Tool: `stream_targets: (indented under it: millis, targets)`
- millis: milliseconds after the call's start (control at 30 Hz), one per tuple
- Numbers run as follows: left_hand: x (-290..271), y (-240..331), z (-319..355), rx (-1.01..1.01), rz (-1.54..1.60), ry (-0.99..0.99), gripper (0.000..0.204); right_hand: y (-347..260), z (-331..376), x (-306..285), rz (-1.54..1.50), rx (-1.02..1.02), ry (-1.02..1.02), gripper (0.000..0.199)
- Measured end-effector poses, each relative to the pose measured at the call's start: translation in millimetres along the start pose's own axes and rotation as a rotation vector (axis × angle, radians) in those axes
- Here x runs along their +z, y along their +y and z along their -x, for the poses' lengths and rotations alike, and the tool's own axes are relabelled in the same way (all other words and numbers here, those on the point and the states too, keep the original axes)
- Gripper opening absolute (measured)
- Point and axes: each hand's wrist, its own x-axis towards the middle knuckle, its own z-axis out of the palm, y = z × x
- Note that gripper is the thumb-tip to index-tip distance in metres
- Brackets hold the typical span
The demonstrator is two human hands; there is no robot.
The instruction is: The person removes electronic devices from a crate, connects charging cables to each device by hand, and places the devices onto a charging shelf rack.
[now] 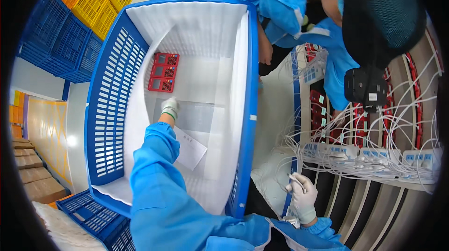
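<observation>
My left hand (pixel 170 107), in a white glove, reaches down inside a large blue plastic crate (pixel 253 78). It is just below three red handheld keypad devices (pixel 163 72), which lie in a column on the crate's lined floor. The fingers are too small and hidden to show their pose. A white sheet of paper (pixel 191 149) lies beside my left wrist. My gloved right hand (pixel 303 199) is outside the crate, to its right, with thumb and fingers pinched around the end of a white cable (pixel 295 179).
A co-worker in a blue smock (pixel 276 5) leans in at the upper right. Racks of red devices (pixel 318 109) stand there with tangled white cables (pixel 365 164) and power strips (pixel 343 152). Yellow crates (pixel 93 7) and blue crates (pixel 58 36) are stacked at left.
</observation>
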Motion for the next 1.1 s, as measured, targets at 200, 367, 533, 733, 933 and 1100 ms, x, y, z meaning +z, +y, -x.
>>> stream_targets:
  millis: [200,367,533,733,933,1100]
  targets:
    - [66,11,-46,-0.101,0.329,0.521,0.026,9,-6,10,0.187,0.134,0.181,0.021]
    - [76,61,-34,-0.076,0.697,0.701,0.043,-7,-12,25,0.272,0.212,0.214,0.022]
    - [56,40,-53,-0.070,0.765,0.606,0.039,-23,-27,19,0.168,0.283,0.230,0.027]
    - [65,21,-19,0.079,0.782,0.317,0.027,-58,-52,9,-0.053,0.241,0.138,0.030]
    - [99,92,82,0.255,0.857,-0.066,0.018,-57,-64,-18,-0.240,0.195,0.049,0.028]
    - [155,188,242,0.454,0.688,-0.363,0.035,-59,-64,-45,-0.280,0.181,-0.006,0.027]
